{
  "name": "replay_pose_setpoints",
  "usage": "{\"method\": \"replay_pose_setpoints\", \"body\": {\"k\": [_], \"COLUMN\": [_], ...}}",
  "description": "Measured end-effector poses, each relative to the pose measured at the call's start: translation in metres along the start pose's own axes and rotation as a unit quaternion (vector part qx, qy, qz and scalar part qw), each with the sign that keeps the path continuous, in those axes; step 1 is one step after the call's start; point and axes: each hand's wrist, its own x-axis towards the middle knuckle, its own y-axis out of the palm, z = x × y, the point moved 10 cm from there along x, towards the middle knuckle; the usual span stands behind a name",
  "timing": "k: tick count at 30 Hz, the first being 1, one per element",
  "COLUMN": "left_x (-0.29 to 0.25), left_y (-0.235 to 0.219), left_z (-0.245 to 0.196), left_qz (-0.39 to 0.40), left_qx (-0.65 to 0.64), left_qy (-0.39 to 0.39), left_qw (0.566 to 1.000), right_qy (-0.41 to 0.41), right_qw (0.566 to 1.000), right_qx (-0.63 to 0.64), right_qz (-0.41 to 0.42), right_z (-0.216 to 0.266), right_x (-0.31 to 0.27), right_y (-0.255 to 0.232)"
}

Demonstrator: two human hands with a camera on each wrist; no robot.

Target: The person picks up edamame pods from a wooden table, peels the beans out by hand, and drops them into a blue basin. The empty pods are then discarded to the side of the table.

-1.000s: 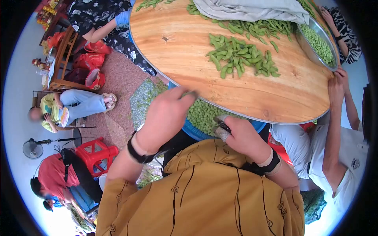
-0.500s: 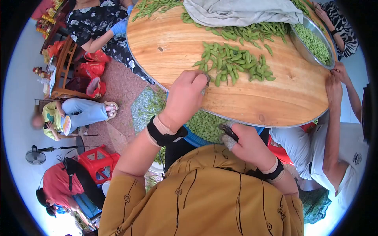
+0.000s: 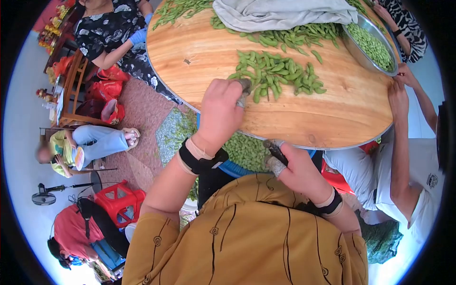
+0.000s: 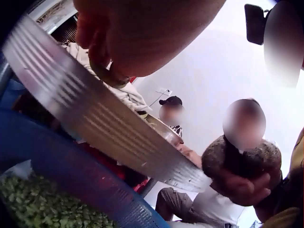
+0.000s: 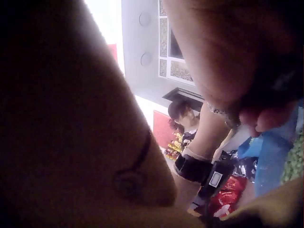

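My left hand [image 3: 221, 111] reaches over the table's near edge, grey covers on its thumb and finger. Those fingertips are right at the left side of a small pile of green soybean pods [image 3: 285, 76]; I cannot tell whether a pod is between them. In the left wrist view the fingers [image 4: 95, 38] bend down above the metal table rim [image 4: 104, 114]. My right hand [image 3: 304, 166], also with grey finger covers, grips a small black tool [image 3: 277, 153]. Below it, a blue basin [image 3: 232, 168] holds shelled green beans [image 3: 247, 151], partly hidden under the tabletop.
On the wooden table [image 3: 342, 114] lie more pods [image 3: 294, 38] beneath a grey cloth [image 3: 285, 14]. A metal bowl of shelled beans [image 3: 370, 45] stands at the right. People sit around the table, one with blue gloves [image 3: 138, 36]. A red stool [image 3: 122, 202] stands behind at left.
My left hand has moved from above the basin's left side forward over the table to the pod pile. The right hand stays over the basin, still gripping the black tool.
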Motion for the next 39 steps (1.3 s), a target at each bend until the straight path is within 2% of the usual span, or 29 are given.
{"method": "replay_pose_setpoints", "body": {"k": [4,5,6,7,9,13,15,18,22,24,25,26,27,28,30,31,32,33,34,35,36,37,38,39], "left_x": [-0.003,-0.014,-0.037,-0.043,-0.059,-0.073,-0.075,-0.078,-0.080,-0.079,-0.082,-0.076,-0.071,-0.071,-0.063,-0.060,-0.064,-0.082,-0.084,-0.097,-0.103,-0.105,-0.105,-0.101], "left_y": [-0.015,0.000,0.025,0.027,0.044,0.058,0.058,0.058,0.057,0.049,0.050,0.038,0.027,0.026,0.007,0.006,0.024,0.052,0.053,0.074,0.085,0.085,0.084,0.078], "left_z": [-0.001,0.017,0.023,0.017,0.000,-0.009,-0.008,-0.008,-0.010,-0.008,-0.008,-0.013,-0.024,-0.025,-0.055,-0.058,-0.027,-0.011,-0.004,-0.007,-0.024,-0.023,-0.023,-0.017], "left_qz": [-0.052,0.006,0.064,0.068,0.104,0.121,0.126,0.097,0.072,0.046,0.046,0.043,0.039,0.040,0.013,0.013,0.040,0.063,0.062,0.092,0.118,0.124,0.125,0.135], "left_qx": [-0.070,-0.250,-0.413,-0.413,-0.515,-0.554,-0.547,-0.566,-0.561,-0.495,-0.495,-0.376,-0.246,-0.247,-0.108,-0.108,-0.335,-0.530,-0.529,-0.688,-0.807,-0.799,-0.799,-0.739], "left_qy": [-0.040,-0.200,-0.349,-0.350,-0.367,-0.366,-0.347,-0.355,-0.344,-0.321,-0.321,-0.244,-0.160,-0.161,-0.007,-0.008,-0.200,-0.375,-0.377,-0.420,-0.436,-0.432,-0.433,-0.430], "left_qw": [0.995,0.947,0.839,0.838,0.768,0.738,0.751,0.738,0.750,0.806,0.806,0.893,0.955,0.955,0.994,0.994,0.920,0.758,0.758,0.585,0.379,0.398,0.398,0.501], "right_qy": [-0.007,0.047,0.101,0.104,0.073,0.075,0.099,0.127,0.122,0.153,0.154,0.166,0.178,0.179,0.222,0.222,0.226,0.230,0.231,0.214,0.196,0.196,0.195,0.195], "right_qw": [1.000,0.994,0.978,0.978,0.953,0.947,0.937,0.919,0.914,0.900,0.900,0.896,0.893,0.892,0.883,0.883,0.854,0.822,0.822,0.842,0.861,0.861,0.870,0.878], "right_qx": [0.021,0.101,0.181,0.183,0.294,0.312,0.335,0.371,0.384,0.406,0.406,0.407,0.409,0.409,0.408,0.408,0.460,0.510,0.510,0.483,0.456,0.456,0.441,0.426], "right_qz": [0.000,0.002,0.004,0.002,-0.026,-0.004,0.014,0.032,0.036,0.046,0.046,0.056,0.066,0.066,0.075,0.075,0.089,0.104,0.107,0.109,0.109,0.110,0.102,0.093], "right_z": [-0.001,-0.003,-0.006,-0.009,-0.009,-0.008,-0.015,-0.014,-0.010,-0.011,-0.012,-0.016,-0.018,-0.018,-0.022,-0.023,-0.021,-0.018,-0.018,-0.017,-0.016,-0.015,-0.015,-0.015], "right_x": [0.006,0.004,0.003,0.003,0.004,0.006,0.005,0.007,0.007,0.005,0.005,0.005,0.005,0.006,0.004,0.003,0.002,0.001,0.000,0.000,0.002,0.003,0.003,0.002], "right_y": [0.001,-0.001,-0.001,-0.001,-0.006,-0.008,-0.004,-0.001,-0.003,-0.001,-0.001,0.000,0.002,0.002,0.005,0.003,0.007,0.011,0.014,0.014,0.014,0.015,0.013,0.012]}}
